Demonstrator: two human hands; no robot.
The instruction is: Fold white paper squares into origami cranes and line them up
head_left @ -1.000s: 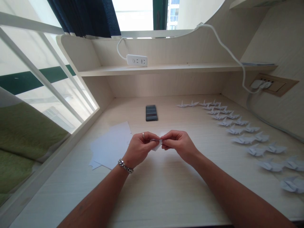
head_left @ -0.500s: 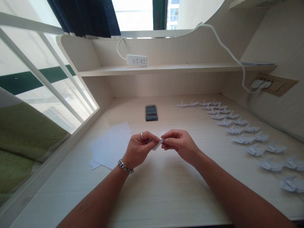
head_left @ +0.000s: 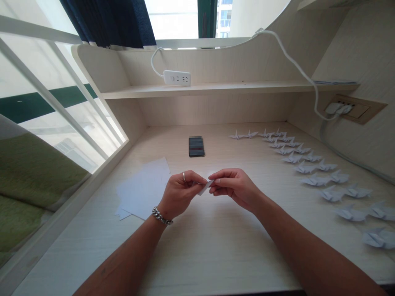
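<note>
Between my two hands, above the middle of the desk, is a small folded piece of white paper [head_left: 203, 188]. My left hand [head_left: 181, 192], with a ring and a chain bracelet, pinches its left side between thumb and forefinger. The fingertips of my right hand [head_left: 233, 185] close on its upper right corner. Much of the paper is hidden by the fingers. Loose white paper sheets [head_left: 143, 187] lie fanned out beside my left hand. Folded paper cranes [head_left: 316, 181] stand in a double row along the right side of the desk.
A dark, blurred-out flat object [head_left: 196, 146] lies beyond my hands. On the shelf [head_left: 216, 89] at the back sits a white power strip [head_left: 177, 77]. A white cable [head_left: 296, 65] runs down to a wall socket [head_left: 358, 109] on the right. White rails [head_left: 58, 102] border the left.
</note>
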